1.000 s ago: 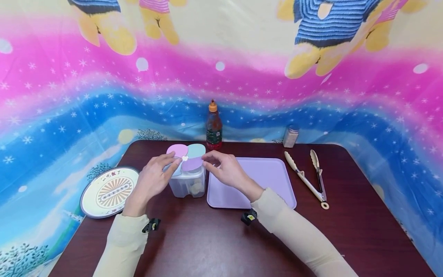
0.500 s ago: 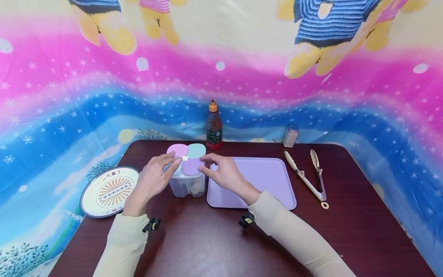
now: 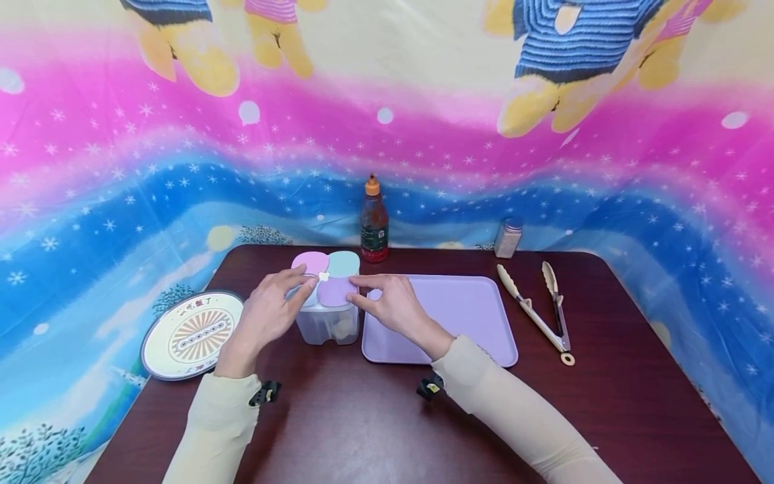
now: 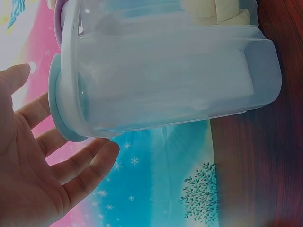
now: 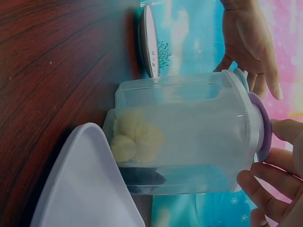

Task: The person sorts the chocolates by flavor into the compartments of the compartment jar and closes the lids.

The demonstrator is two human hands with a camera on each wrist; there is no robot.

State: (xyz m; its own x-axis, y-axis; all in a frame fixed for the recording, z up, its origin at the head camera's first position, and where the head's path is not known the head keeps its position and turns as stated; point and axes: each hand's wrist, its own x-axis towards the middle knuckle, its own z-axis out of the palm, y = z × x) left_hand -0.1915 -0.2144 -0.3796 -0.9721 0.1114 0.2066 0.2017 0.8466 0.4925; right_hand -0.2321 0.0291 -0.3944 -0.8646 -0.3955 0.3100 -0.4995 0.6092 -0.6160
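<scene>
A clear plastic storage box [image 3: 329,326] with separate coloured lids stands on the table. My right hand [image 3: 393,304] touches the right edge of its purple lid [image 3: 336,291] with thumb and forefinger; that lid lies flat. On the box's left, my left hand [image 3: 270,306] rests its spread fingers against the light-blue lid [image 4: 71,127] and the rim, thumb raised. Pink [image 3: 310,262] and mint-green [image 3: 343,263] lids cover the back sections. Several pale rounded lumps [image 5: 137,135] lie low in the compartment beneath the purple lid; their kind is unclear.
A lilac tray [image 3: 459,323] lies right of the box, tongs [image 3: 538,316] beyond it. A sauce bottle [image 3: 374,225] and a small shaker jar [image 3: 508,240] stand along the back edge. The patterned plate [image 3: 193,336] overhangs the table's left edge.
The purple lid, tilted up a second ago, has come down flat. My right hand has shifted slightly left with it, then stayed there. My left hand has kept its place.
</scene>
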